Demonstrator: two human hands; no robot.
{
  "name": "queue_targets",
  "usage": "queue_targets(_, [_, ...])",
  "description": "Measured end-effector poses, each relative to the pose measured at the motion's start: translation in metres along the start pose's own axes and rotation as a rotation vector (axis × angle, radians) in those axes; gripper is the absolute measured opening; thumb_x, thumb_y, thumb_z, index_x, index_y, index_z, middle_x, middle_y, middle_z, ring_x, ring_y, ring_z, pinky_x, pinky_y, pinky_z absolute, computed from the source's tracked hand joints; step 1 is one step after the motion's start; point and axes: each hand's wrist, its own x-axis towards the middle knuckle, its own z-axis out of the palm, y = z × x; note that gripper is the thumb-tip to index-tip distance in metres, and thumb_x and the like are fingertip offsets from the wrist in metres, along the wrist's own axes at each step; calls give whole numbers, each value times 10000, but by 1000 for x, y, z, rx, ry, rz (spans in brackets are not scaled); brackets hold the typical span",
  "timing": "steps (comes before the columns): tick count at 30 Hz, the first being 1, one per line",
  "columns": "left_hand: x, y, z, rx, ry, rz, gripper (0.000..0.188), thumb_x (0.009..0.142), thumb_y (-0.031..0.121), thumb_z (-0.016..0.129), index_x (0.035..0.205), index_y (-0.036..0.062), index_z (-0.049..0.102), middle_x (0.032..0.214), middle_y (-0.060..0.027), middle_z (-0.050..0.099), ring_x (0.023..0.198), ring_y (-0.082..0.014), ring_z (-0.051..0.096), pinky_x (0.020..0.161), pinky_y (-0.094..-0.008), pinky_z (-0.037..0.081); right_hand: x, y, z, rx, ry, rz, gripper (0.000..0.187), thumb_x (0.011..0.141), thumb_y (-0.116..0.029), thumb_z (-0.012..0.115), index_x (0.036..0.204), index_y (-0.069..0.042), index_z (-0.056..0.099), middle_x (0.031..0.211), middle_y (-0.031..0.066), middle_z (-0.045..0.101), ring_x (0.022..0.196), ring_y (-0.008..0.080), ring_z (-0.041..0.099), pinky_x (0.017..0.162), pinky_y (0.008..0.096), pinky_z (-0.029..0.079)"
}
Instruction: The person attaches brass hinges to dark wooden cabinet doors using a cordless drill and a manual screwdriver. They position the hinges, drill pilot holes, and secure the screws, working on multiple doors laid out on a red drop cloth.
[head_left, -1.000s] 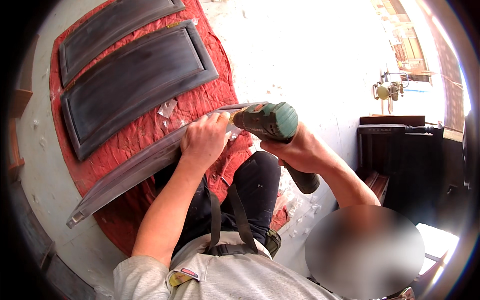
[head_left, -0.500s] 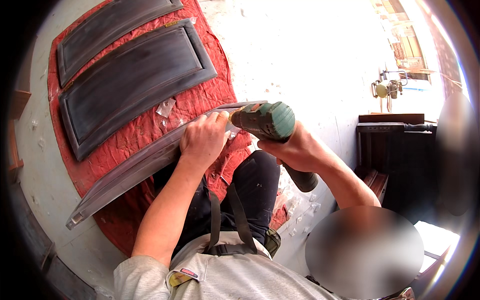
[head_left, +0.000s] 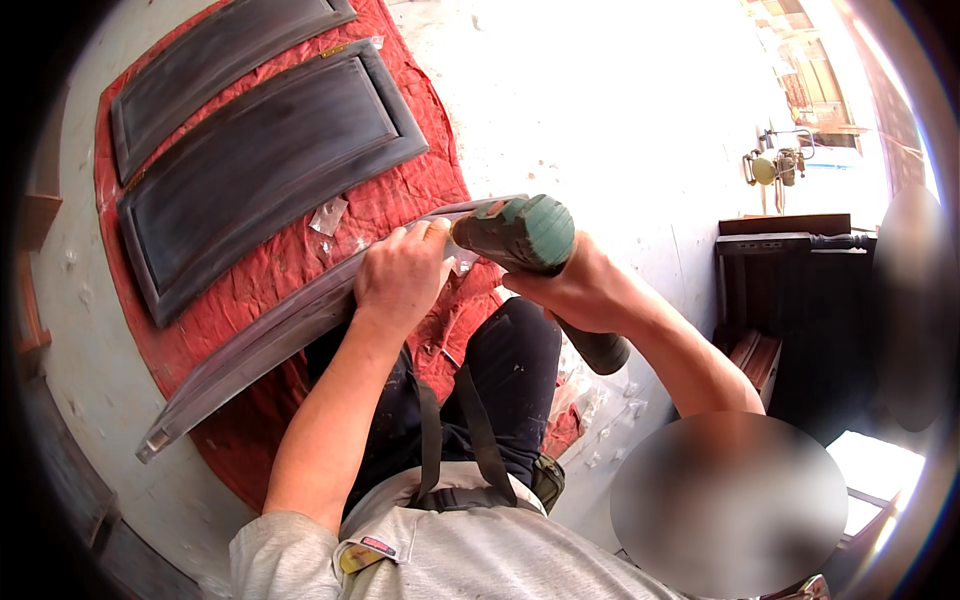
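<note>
My right hand (head_left: 592, 285) is wrapped round the grip of a green and black cordless drill (head_left: 530, 232). Its nose points left at the end of a grey cabinet door (head_left: 265, 350), which stands on edge in front of my legs. My left hand (head_left: 402, 275) is closed over the door's upper edge, fingertips right by the drill's nose. A brassy bit of metal shows there, too small to make out, and the drill's tip is hidden. Two dark panelled doors, one nearer (head_left: 270, 165) and one farther (head_left: 215, 65), lie flat on a red cloth (head_left: 440, 180).
A scrap of clear plastic (head_left: 328, 216) lies on the cloth, and more plastic bits (head_left: 605, 425) litter the pale floor by my right leg. Dark furniture (head_left: 790, 290) stands to the right. Beyond it sits a small machine with a metal frame (head_left: 775, 165).
The drill and both hands have shifted slightly left in view, and the drill's nose sits a little closer to my left fingertips. Both grips look the same.
</note>
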Motion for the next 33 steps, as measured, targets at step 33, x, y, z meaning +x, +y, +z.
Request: queue_targets(33, [7,5,-9,10,-3,21,433,859,240,831,1214,82,638,1055,-118,744,941,-339,739,802,-462,604,-64,54,-26,471,130,4,372,952,-150,738,1313,-79,681,871,24,689,672,110,651,622,321,551])
